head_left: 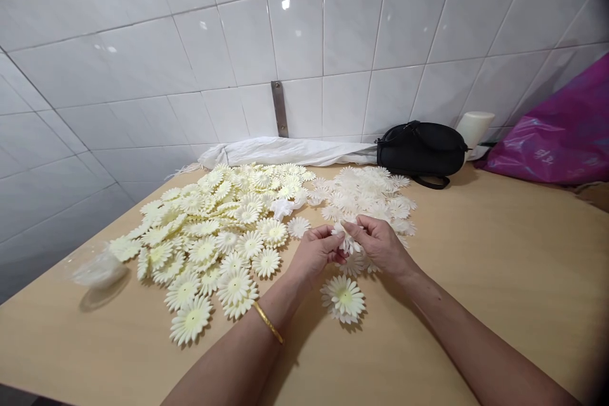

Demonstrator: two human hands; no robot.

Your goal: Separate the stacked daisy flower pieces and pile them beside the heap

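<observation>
Between my two hands is a white artificial flower petal layer point(351, 242), pinched at its edges. My left hand point(318, 250), with a gold bangle on the wrist, grips its left side with closed fingers. On the other side my right hand point(378, 242) pinches it between thumb and fingers. Just below lies a pale yellow flower layer point(344, 295) on top of a white one. A heap of white flower layers point(366, 193) spreads behind my hands. To the left lies a large pile of pale yellow flower layers point(209, 222).
A clear plastic bag point(99, 269) lies at the table's left. Along the tiled wall are a rolled white cloth point(295, 151), a black zip case point(421, 149), a white bottle point(476, 127) and a purple bag point(556, 127). All rest on the wooden table point(514, 266).
</observation>
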